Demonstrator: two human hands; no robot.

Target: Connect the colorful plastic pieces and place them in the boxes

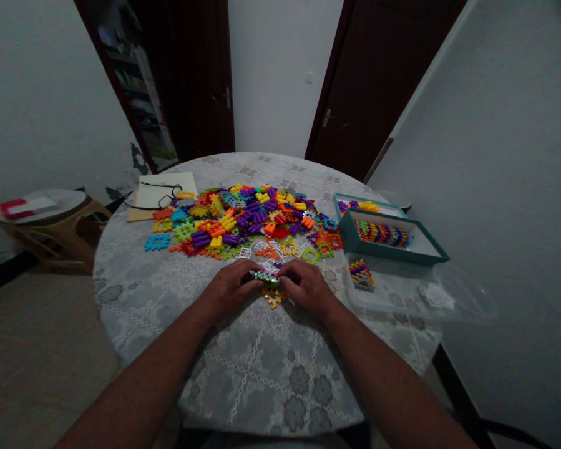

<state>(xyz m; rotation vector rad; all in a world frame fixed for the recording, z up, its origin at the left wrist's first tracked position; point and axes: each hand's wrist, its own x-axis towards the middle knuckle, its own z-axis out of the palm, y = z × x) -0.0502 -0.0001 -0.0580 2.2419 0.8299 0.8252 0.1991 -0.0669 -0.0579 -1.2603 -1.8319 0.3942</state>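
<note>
My left hand (pixel 231 285) and my right hand (pixel 306 285) meet at the near middle of a round table (pixel 261 362). Both are closed on the ends of a small stack of joined plastic pieces (pixel 266 276), green and multicoloured. An orange piece (pixel 274 297) lies on the cloth just under the stack. Beyond my hands spreads a big pile of coloured interlocking plastic pieces (pixel 243 221). A short striped stack (pixel 362 275) of joined pieces stands to the right of my right hand.
A teal box (pixel 392 240) with a long striped row of pieces sits at the right, a clear plastic lid (pixel 430 293) beside it. Glasses (pixel 161 196) rest on a notebook at the back left. A stool (pixel 50 218) stands left of the table.
</note>
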